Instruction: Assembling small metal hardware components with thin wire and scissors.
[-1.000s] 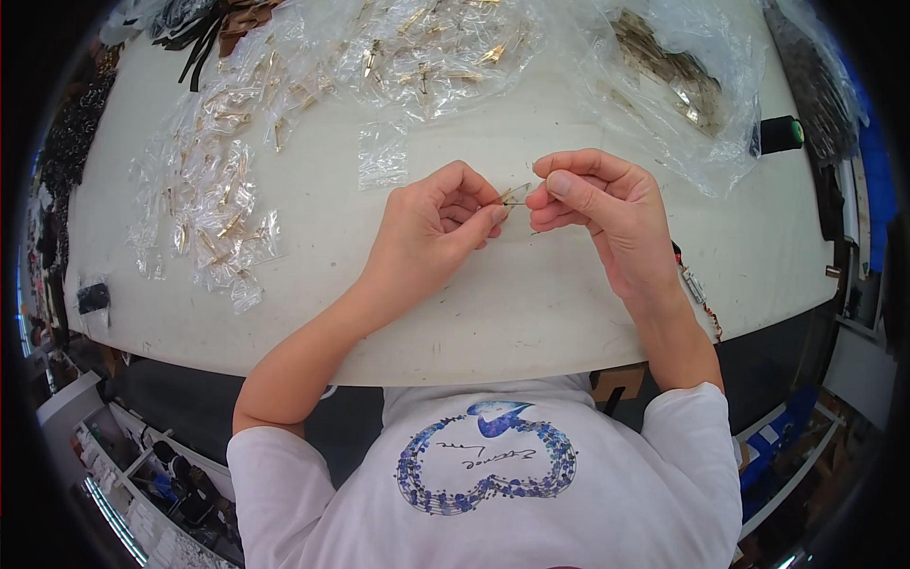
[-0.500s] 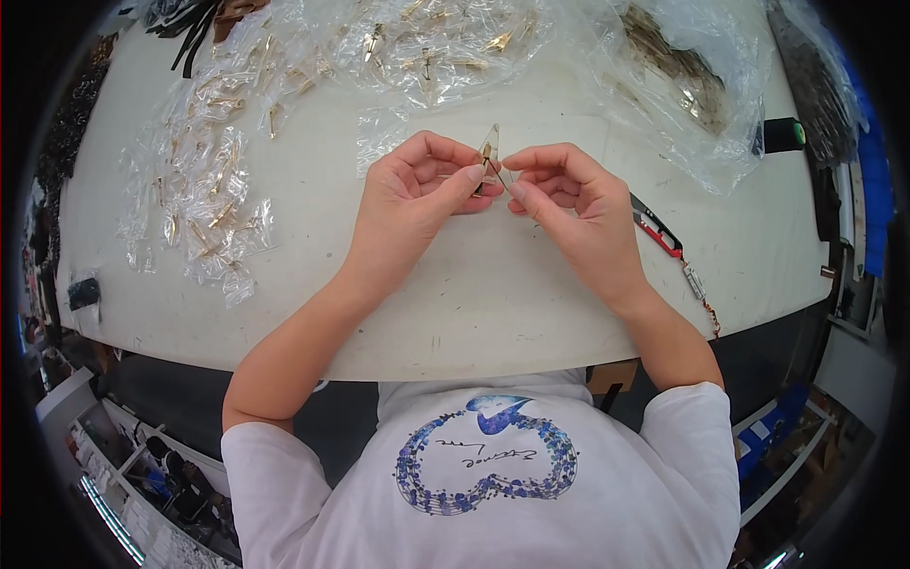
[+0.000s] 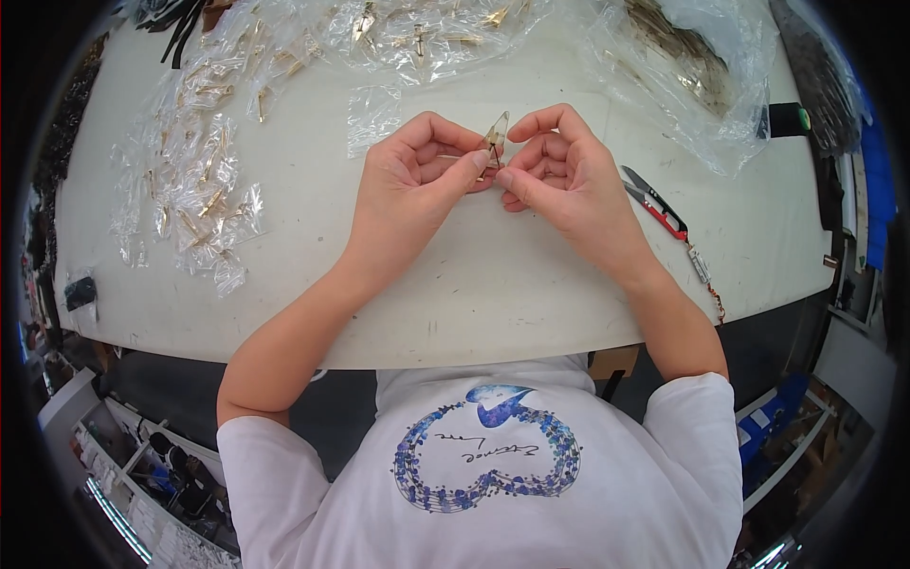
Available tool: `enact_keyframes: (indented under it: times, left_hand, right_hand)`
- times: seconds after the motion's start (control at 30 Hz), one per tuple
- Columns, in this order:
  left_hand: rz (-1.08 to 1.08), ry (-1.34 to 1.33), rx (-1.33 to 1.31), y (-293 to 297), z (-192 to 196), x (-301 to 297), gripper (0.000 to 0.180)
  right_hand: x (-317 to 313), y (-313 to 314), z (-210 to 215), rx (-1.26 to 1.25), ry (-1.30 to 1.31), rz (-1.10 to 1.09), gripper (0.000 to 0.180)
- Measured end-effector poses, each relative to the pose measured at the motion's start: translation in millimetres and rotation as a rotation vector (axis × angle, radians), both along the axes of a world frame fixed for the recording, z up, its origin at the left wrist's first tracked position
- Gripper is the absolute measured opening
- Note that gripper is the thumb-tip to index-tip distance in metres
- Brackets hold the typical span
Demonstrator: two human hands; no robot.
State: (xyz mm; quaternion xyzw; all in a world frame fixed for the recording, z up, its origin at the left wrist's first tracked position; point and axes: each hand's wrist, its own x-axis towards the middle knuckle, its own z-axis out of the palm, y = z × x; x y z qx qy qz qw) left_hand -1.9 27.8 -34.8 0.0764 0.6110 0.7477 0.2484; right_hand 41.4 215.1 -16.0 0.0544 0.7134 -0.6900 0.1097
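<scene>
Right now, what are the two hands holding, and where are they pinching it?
Both the left hand and right hand pinch a small gold-coloured metal clip in a clear plastic sleeve by its lower end; its tip points up.

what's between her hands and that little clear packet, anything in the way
Nothing visible. Both the left hand and the right hand already pinch the small clear packet in their fingers, raised over a bare patch of the white table. The red-handled snips lie off to the right.

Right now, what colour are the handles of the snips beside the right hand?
Red with black, on the snips lying by the right hand; the head view shows it.
</scene>
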Motion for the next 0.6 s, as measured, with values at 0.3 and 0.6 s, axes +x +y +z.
enact_keyframes:
  times: [0.3, 0.6]
  left_hand:
    - [-0.022, 0.036, -0.022, -0.8, -1.9, 2.9, 0.011]
    - [-0.038, -0.077, -0.014, -2.0, 8.2, -3.0, 0.013]
  right_hand:
    - [-1.5, 0.9, -10.6, -0.074, 0.036, -0.033, 0.022]
    - [-1.0, 0.9, -5.6, -0.160, 0.167, -0.133, 0.015]
